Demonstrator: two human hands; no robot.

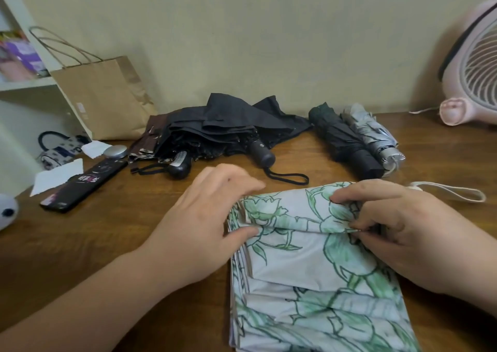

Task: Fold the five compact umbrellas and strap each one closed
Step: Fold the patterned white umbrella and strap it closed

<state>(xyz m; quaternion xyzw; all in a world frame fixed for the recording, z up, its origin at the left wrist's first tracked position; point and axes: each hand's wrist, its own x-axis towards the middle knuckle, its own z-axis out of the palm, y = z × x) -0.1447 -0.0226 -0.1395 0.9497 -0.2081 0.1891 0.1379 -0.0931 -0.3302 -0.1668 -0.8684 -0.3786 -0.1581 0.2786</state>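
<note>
Right up close: white compact umbrella with green flower print (pixel 309 265), thin soft cloth lying in flat creased pleats, top edge rolled into a ridge. Underneath, brown wooden table (pixel 121 244), smooth, dull sheen.

On the ridge's left end, left hand (pixel 204 217), fingers nearly straight and apart, thumb tip and fingertips just pressing the cloth. On the right end, right hand (pixel 398 230), fingers curled tight, clamped on a bunch of that cloth. Just past it, cream cord wrist loop (pixel 451 193), flat on the wood.

Further back, loose black umbrellas (pixel 228 125) in a rumpled heap, stubby handles pointing this way; brown umbrella (pixel 150 133) at their left. Off to the right, rolled dark umbrella (pixel 344 142) touching a rolled silver-grey umbrella (pixel 376 133).

At the very back, crinkled brown paper bag (pixel 107 96) against a plain cream wall (pixel 242 29); far right, pink plastic fan (pixel 476 64).
</note>
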